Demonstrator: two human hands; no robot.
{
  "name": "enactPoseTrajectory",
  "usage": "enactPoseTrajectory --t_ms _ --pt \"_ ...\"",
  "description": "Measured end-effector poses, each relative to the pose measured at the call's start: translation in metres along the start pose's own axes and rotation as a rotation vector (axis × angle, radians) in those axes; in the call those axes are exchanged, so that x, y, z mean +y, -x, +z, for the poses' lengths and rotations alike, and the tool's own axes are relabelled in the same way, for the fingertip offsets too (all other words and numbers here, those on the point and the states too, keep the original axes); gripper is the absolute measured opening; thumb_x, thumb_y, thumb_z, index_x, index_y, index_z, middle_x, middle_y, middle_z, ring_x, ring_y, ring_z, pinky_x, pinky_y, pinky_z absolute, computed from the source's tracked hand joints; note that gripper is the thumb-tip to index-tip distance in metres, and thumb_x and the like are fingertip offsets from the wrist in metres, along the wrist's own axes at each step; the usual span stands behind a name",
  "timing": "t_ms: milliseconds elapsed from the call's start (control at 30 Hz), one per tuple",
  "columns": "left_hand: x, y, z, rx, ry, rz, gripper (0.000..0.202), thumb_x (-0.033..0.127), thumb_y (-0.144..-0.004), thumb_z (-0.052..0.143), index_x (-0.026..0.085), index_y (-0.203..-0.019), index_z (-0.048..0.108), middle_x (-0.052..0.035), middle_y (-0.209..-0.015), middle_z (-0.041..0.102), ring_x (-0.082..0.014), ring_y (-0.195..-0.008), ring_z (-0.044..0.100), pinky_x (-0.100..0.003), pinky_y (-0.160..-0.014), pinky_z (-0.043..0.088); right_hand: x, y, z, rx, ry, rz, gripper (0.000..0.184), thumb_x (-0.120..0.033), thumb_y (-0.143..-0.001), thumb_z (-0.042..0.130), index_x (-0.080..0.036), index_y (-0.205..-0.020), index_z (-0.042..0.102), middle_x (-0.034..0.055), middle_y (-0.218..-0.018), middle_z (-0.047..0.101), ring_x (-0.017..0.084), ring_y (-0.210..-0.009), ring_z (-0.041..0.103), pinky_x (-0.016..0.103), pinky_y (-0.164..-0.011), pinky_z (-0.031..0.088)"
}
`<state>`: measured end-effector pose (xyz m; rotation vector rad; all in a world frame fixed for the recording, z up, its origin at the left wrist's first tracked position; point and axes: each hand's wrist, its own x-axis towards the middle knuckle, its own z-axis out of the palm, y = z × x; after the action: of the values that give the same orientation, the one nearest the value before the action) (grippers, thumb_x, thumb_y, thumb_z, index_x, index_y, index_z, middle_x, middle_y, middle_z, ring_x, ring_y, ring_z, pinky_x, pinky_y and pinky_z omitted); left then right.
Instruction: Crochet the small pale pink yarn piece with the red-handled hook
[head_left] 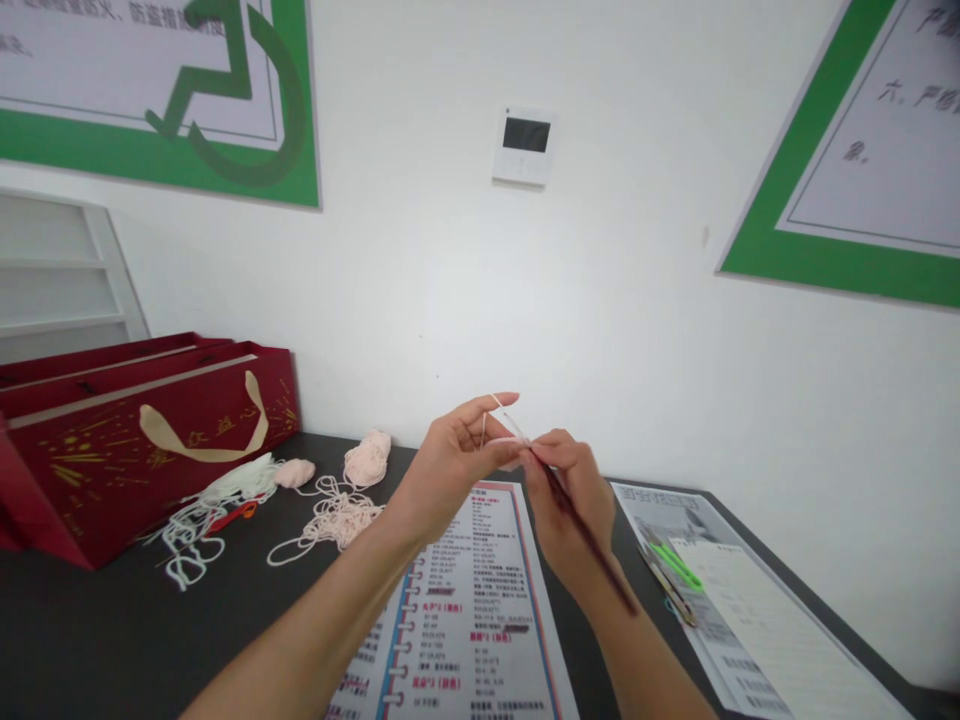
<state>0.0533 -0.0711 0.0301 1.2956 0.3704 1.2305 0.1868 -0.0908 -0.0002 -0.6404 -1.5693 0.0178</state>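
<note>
Above the table, my left hand (454, 450) pinches a small pale pink crochet piece (510, 455) between thumb and fingers. A thin strand of yarn (499, 404) runs over its raised index finger. My right hand (574, 495) is closed on a crochet hook (596, 548) with a dark reddish-brown handle slanting down along the wrist. The hook's tip meets the crochet piece where both hands' fingertips come together; the stitches there are too small to make out. Beneath my hands lies a spiral-bound booklet (502, 590) with printed rows of text.
Left of the booklet lie loose pink yarn (337, 518), a pink yarn ball (367, 458), a smaller ball (295, 473) and white yarn (187, 545). Red gift bags (172, 440) stand behind. On the right are papers (772, 610), a green tool (675, 563) and small scissors-like snips (670, 590).
</note>
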Motion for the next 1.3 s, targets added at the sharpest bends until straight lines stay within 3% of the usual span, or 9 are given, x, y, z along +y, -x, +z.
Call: enactPoseTrajectory --t_ms 67,133,300,367,567,833,967,1133,1300 --pt "0.001 -0.001 0.000 -0.004 0.050 -0.042 0.041 0.016 -0.073 0.075 0.018 -0.112 0.064 0.0035 -0.068 0.062 -0.0099 -0.064 0.057 -0.028 -0.071 0.045 0.006 0.006 0.000 0.023 0.252 -0.287 0.025 -0.004 -0.082 0.059 -0.025 -0.094 0.054 0.0032 -0.082 0.062 0.017 -0.068 0.055 0.031 -0.057 0.047" --pt "0.003 -0.001 -0.002 -0.031 0.090 -0.098 0.039 0.015 -0.072 0.074 0.017 -0.110 0.066 0.0035 -0.067 0.062 -0.0092 -0.064 0.056 -0.027 -0.073 0.043 0.011 0.007 -0.001 0.017 0.251 -0.414 0.033 -0.001 -0.080 0.059 -0.027 -0.099 0.053 0.0033 -0.085 0.062 0.017 -0.070 0.056 0.031 -0.057 0.048" --pt "0.010 -0.004 -0.015 -0.073 0.162 -0.157 0.041 0.014 -0.072 0.075 0.016 -0.112 0.066 0.0032 -0.068 0.059 -0.0079 -0.063 0.054 -0.023 -0.068 0.041 0.005 -0.004 -0.012 -0.109 -0.265 0.095 0.016 -0.010 -0.088 0.055 -0.026 -0.091 0.053 -0.0013 -0.081 0.057 0.011 -0.061 0.054 0.026 -0.051 0.044" --pt "0.011 -0.005 -0.020 -0.073 0.153 -0.157 0.040 0.015 -0.072 0.075 0.016 -0.112 0.067 0.0032 -0.067 0.056 -0.0076 -0.062 0.052 -0.021 -0.063 0.040 0.002 -0.009 -0.019 -0.139 -0.395 0.176 0.011 -0.013 -0.087 0.058 -0.025 -0.088 0.055 -0.0022 -0.078 0.055 0.011 -0.060 0.053 0.026 -0.051 0.042" --pt "0.013 -0.005 -0.028 -0.112 0.058 -0.172 0.039 0.015 -0.072 0.074 0.016 -0.111 0.069 0.0034 -0.065 0.049 -0.0071 -0.058 0.044 -0.020 -0.056 0.037 -0.001 -0.013 -0.030 -0.153 -0.416 0.278 0.008 -0.019 -0.083 0.066 -0.022 -0.081 0.058 -0.0008 -0.076 0.058 0.011 -0.059 0.052 0.025 -0.049 0.039" --pt "0.017 -0.006 -0.034 -0.217 0.083 -0.282 0.034 0.016 -0.073 0.072 0.015 -0.107 0.070 -0.0014 -0.070 0.057 -0.0090 -0.059 0.051 -0.022 -0.057 0.041 0.002 -0.017 -0.044 -0.236 -0.459 0.347 0.012 -0.022 -0.080 0.070 -0.021 -0.076 0.059 -0.0003 -0.074 0.059 0.011 -0.058 0.049 0.025 -0.048 0.035" --pt "0.018 -0.005 -0.032 -0.269 0.025 -0.293 0.034 0.018 -0.072 0.072 0.016 -0.107 0.070 -0.0008 -0.069 0.059 -0.0094 -0.059 0.053 -0.023 -0.057 0.040 0.005 -0.021 -0.047 -0.304 -0.631 0.421 0.013 -0.019 -0.079 0.070 -0.020 -0.074 0.058 -0.0016 -0.070 0.059 0.010 -0.053 0.047 0.023 -0.045 0.032" --pt "0.014 -0.001 -0.018 -0.095 -0.148 -0.079 0.035 0.017 -0.075 0.072 0.020 -0.108 0.066 0.0042 -0.070 0.057 -0.0075 -0.062 0.051 -0.023 -0.061 0.038 0.001 -0.026 -0.035 -0.255 -0.857 0.585 0.018 -0.021 -0.081 0.065 -0.020 -0.070 0.051 -0.0058 -0.057 0.051 0.008 -0.045 0.040 0.019 -0.039 0.027" --pt "0.008 0.000 -0.005 0.030 -0.255 0.077 0.036 0.018 -0.078 0.069 0.017 -0.113 0.060 0.0032 -0.074 0.059 -0.0100 -0.071 0.053 -0.027 -0.072 0.040 -0.001 -0.021 -0.031 -0.198 -0.695 0.458 0.012 -0.017 -0.086 0.062 -0.020 -0.076 0.055 -0.0041 -0.063 0.058 0.010 -0.052 0.049 0.023 -0.046 0.036"
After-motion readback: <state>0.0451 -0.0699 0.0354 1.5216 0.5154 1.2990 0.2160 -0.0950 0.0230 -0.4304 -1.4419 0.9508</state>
